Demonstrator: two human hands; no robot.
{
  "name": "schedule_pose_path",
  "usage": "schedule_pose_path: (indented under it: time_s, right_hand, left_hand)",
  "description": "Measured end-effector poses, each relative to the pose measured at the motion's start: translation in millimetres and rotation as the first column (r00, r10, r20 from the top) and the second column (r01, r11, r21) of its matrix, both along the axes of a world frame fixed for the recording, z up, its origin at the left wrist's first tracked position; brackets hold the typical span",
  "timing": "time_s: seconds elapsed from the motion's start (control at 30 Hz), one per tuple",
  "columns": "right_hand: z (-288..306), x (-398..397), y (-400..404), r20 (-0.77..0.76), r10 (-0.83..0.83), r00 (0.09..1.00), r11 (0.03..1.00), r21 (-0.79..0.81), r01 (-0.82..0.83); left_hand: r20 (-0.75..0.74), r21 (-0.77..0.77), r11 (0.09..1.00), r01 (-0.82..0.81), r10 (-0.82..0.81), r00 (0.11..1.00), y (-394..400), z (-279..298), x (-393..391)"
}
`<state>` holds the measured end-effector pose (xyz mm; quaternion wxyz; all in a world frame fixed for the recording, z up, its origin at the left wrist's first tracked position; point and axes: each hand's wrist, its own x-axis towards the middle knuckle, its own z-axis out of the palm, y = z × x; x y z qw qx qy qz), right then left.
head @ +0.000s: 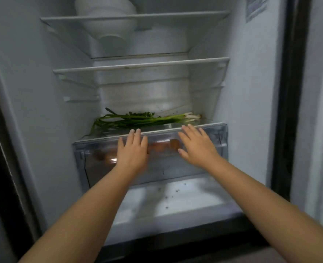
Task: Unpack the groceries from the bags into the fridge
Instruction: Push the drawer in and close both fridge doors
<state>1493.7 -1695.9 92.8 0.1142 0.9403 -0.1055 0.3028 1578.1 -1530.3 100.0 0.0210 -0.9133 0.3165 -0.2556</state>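
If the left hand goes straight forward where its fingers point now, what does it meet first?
Probably the green onions. The left hand lies flat on the drawer front, fingertips at the top edge, pointing inward over the cover. Depth is unclear.

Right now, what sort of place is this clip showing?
Most likely a home kitchen, seen at an open fridge: glass shelves, stacked white bowls on top, spring onions above a clear drawer that both open hands, left hand and right hand, press.

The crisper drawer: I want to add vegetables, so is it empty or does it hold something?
Not empty. Through the clear front of the crisper drawer, brownish round items show between the left hand and right hand; what they are, cannot tell.
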Motion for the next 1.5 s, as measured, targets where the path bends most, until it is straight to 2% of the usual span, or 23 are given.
schedule_pose_path:
  time_s: [0.1,0.2,0.27,0.4,0.53,0.63,0.7,0.8,0.87,0.97,1.03,1.1,1.17,1.27,1.4,1.5]
  right_hand:
    - [-18,-88,11,0.098,-0.001,0.995,0.988,0.153,-0.014]
    - [-36,-187,13,0.314,-0.016,0.949,0.995,0.102,-0.018]
    - [-43,-257,6,0.371,-0.060,0.927,0.997,0.060,0.041]
    - [-41,-383,-18,0.432,-0.225,0.874,0.973,0.056,0.223]
    - [-43,-466,-39,0.432,-0.356,0.829,0.934,0.141,0.328]
    - [-42,-494,-62,0.396,-0.426,0.813,0.897,0.303,0.322]
    - [-33,-498,-79,0.379,-0.445,0.811,0.842,0.486,0.234]
    - [-17,-487,-100,0.280,-0.392,0.876,0.621,0.783,0.028]
    - [-10,-474,-111,0.261,-0.331,0.907,0.531,0.846,-0.049]
    - [-4,-455,-121,0.297,-0.266,0.917,0.472,0.870,-0.145]
    - [-3,-450,-123,0.380,-0.256,0.889,0.395,0.881,-0.262]
    - [-4,-452,-123,0.456,-0.249,0.855,0.368,0.861,-0.352]
    - [-9,-457,-116,0.478,-0.226,0.849,0.420,0.834,-0.358]
    - [-19,-458,-93,0.508,-0.195,0.839,0.569,0.755,-0.326]
    - [-33,-447,-46,0.550,-0.160,0.820,0.712,0.639,-0.290]
    - [-43,-425,-5,0.610,-0.050,0.791,0.893,0.382,-0.238]
  left_hand:
    - [0.026,-0.032,0.984,0.175,-0.175,0.984,-4,-12,-65]
    - [0.018,-0.075,0.951,0.299,-0.299,0.954,-9,-26,-129]
    - [-0.015,-0.092,0.913,0.397,-0.400,0.916,-15,-37,-168]
    - [0.070,-0.126,0.748,0.652,-0.649,0.758,-39,-42,-246]
    - [-0.077,-0.254,0.566,0.784,-0.820,0.567,-80,-45,-347]
    - [-0.139,-0.419,0.535,0.734,-0.836,0.530,-111,-44,-405]
    - [-0.208,-0.552,0.546,0.631,-0.822,0.530,-131,-37,-428]
    - [-0.269,-0.701,0.551,0.452,-0.792,0.547,-156,-26,-446]
    - [-0.262,-0.729,0.550,0.407,-0.774,0.577,-166,-26,-451]
    - [-0.254,-0.742,0.567,0.359,-0.733,0.631,-174,-27,-457]
    - [-0.257,-0.739,0.589,0.328,-0.696,0.671,-175,-27,-462]
    - [-0.247,-0.748,0.586,0.313,-0.683,0.688,-173,-28,-463]
    - [-0.245,-0.750,0.586,0.308,-0.678,0.693,-164,-31,-461]
    - [-0.252,-0.739,0.604,0.298,-0.658,0.709,-138,-34,-451]
    - [-0.252,-0.656,0.702,0.277,-0.550,0.796,-83,-35,-436]
    - [-0.273,-0.553,0.807,0.207,-0.410,0.870,-31,-35,-421]
